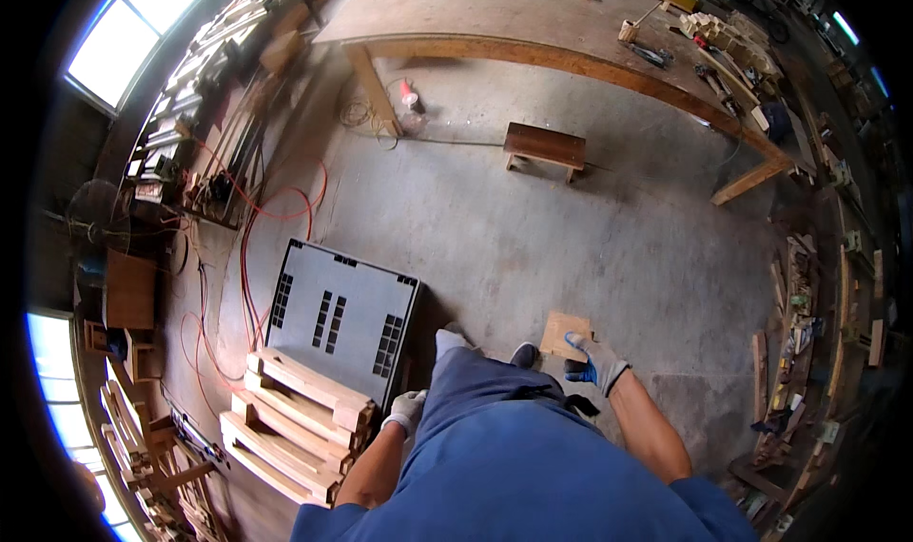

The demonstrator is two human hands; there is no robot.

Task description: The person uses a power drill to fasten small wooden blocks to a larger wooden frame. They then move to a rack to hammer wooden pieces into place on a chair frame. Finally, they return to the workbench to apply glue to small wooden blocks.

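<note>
My right hand (596,362), in a grey glove with blue fingers, is out at my right side. Its thumb lies across a small, thin, square wooden board (558,330), and the other fingers curl below the board's near edge, so it appears pinched at one corner. On my left, my other gloved hand (407,409) hangs low, close to the right end of a stack of pale wooden frames (300,418); most of its fingers are hidden. Whether it touches the stack cannot be seen. My feet stand on the concrete just ahead of my apron.
A grey plastic pallet (348,306) lies beyond the frames. Ahead stand a low wooden stool (545,147) and a large worktable (495,19) bearing tools and wood pieces. Red hoses (249,271) trail over the floor at left. Timber offcuts (789,352) line the right side.
</note>
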